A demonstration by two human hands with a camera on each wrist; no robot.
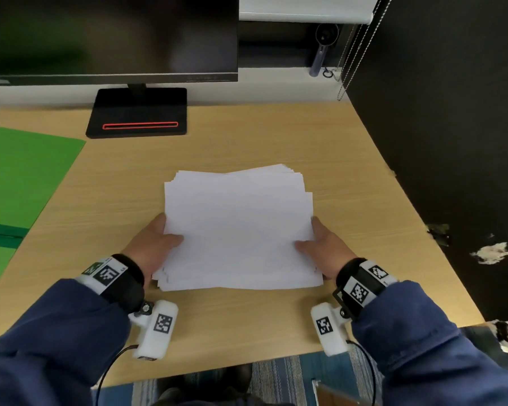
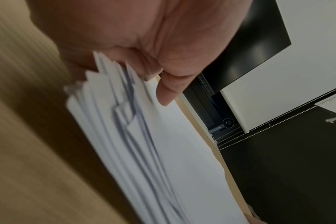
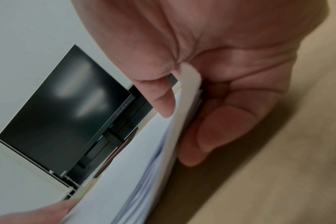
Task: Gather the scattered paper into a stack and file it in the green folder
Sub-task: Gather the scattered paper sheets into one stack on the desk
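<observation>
Loosely squared white paper stack (image 1: pixel 238 230), edges uneven, gripped at both sides

Paper (image 1: pixel 236 230): white, blank top sheet, gathered into one loose stack near the middle of the tabletop (image 1: pixel 247 136). Edges not squared; sheet corners fan out at the far right and near left. Left and right sides are gripped, thumbs on top, fingers (image 3: pixel 220 128) under the right edge.

Folder (image 1: pixel 21 174): green, lying open and flat at the tabletop's left edge, well apart from the stack, partly out of view.
</observation>
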